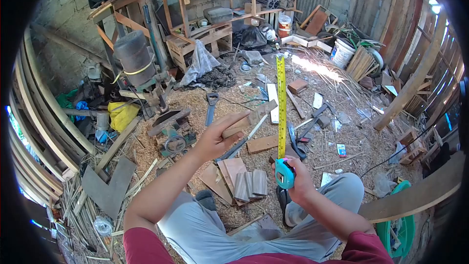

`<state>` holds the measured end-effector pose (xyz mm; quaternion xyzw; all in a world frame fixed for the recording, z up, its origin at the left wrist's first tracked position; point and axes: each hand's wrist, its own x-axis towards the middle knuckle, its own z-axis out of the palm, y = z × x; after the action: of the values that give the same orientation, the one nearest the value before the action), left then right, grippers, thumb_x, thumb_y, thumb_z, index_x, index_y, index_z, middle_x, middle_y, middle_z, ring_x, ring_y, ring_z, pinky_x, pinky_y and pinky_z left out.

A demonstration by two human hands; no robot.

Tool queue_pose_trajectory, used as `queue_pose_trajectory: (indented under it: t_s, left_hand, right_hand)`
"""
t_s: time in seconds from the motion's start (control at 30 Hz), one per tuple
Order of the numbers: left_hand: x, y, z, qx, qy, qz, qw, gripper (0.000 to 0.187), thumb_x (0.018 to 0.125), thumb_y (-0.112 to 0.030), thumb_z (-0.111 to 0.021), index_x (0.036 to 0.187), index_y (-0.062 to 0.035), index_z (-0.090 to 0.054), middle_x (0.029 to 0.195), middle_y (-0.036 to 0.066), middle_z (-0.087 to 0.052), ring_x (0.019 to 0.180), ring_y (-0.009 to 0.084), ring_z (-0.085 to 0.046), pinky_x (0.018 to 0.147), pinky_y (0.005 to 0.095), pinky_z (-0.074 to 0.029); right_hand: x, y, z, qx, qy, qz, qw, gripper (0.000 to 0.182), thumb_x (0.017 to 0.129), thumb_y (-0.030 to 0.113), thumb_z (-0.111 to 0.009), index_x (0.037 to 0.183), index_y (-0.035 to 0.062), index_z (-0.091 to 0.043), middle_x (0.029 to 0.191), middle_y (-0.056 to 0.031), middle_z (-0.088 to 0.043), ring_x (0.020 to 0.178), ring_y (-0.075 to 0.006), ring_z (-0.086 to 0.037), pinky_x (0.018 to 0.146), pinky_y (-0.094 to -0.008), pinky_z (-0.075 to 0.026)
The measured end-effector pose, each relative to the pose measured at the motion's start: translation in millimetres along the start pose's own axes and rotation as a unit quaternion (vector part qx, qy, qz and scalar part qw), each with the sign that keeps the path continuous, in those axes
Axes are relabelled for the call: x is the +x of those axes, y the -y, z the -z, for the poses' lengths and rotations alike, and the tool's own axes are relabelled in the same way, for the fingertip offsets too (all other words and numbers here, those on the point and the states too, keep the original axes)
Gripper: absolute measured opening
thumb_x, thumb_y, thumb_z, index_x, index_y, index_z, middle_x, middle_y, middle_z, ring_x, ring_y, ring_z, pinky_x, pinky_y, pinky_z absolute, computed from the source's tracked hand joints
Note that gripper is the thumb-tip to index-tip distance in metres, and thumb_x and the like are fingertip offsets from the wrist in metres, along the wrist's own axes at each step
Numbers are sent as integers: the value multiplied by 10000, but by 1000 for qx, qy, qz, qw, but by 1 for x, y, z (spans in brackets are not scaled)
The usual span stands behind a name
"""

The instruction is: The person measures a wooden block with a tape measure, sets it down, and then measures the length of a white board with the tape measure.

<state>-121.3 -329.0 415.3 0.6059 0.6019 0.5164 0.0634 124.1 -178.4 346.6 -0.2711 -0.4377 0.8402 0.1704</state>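
Observation:
My right hand [300, 178] is closed round a turquoise tape measure [284, 175]. Its yellow blade [281, 107] runs straight out, away from me. To its left, my left hand [217, 137] grips a short wooden block [251, 119] between thumb and fingers, tilted up to the right and apart from the blade. Below the hands, several small cut wood pieces [250, 185] rest on flat boards [232, 171] between my legs. A handsaw with a dark handle [212, 99] lies just beyond my left hand, and a hammer [322, 110] is on the ground right of the blade.
Sawdust and scraps cover the ground. A bench vise [176, 142] and a motor [133, 56] stand at the left. White buckets [342, 53] and wood strips are at the far right. A green basin [395, 230] sits by my right leg, under a long plank [415, 195].

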Motion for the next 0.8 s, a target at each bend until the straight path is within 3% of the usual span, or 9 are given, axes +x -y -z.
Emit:
queue_pose_trajectory:
  t_s: [0.13,0.23,0.37,0.57,0.8]
  left_hand:
    - [7,-6,11,126,14,-89,988,667,820,39,-688,1455,-134,-575,1494,143,-559,1361,371,-539,1099,429,-440]
    - [8,-12,19,284,-11,-161,945,687,785,34,-690,1440,-151,-593,1489,141,-561,1354,371,-543,1112,465,-434]
    - [8,-27,25,370,-13,-164,914,665,762,-2,-679,1393,-207,-637,1489,117,-564,1347,375,-544,1125,514,-418]
    - [4,-34,22,433,-3,-156,888,626,788,-72,-690,1381,-266,-642,1504,77,-554,1356,351,-537,1147,540,-383]
    - [3,-37,19,448,-4,-158,880,624,795,-73,-685,1380,-288,-642,1492,58,-563,1342,326,-546,1152,563,-368]
  right_hand:
    - [-4,7,-4,13,-14,5,1000,317,966,258,-503,1107,4,-629,976,-116,-691,862,-191,-643,778,-339,-511]
    - [-5,7,-3,17,-21,4,1000,322,965,262,-505,1116,6,-630,980,-116,-690,869,-190,-646,787,-340,-515]
    - [-5,5,-1,15,-9,-4,1000,320,963,263,-508,1116,10,-633,984,-114,-688,864,-189,-648,795,-337,-520]
    - [-3,-1,2,-5,3,-9,1000,375,933,333,-537,1119,16,-612,978,-128,-702,865,-219,-658,803,-346,-519]
    - [-6,1,-2,1,-5,-8,1000,358,944,306,-525,1133,15,-614,985,-122,-700,869,-210,-661,802,-343,-521]
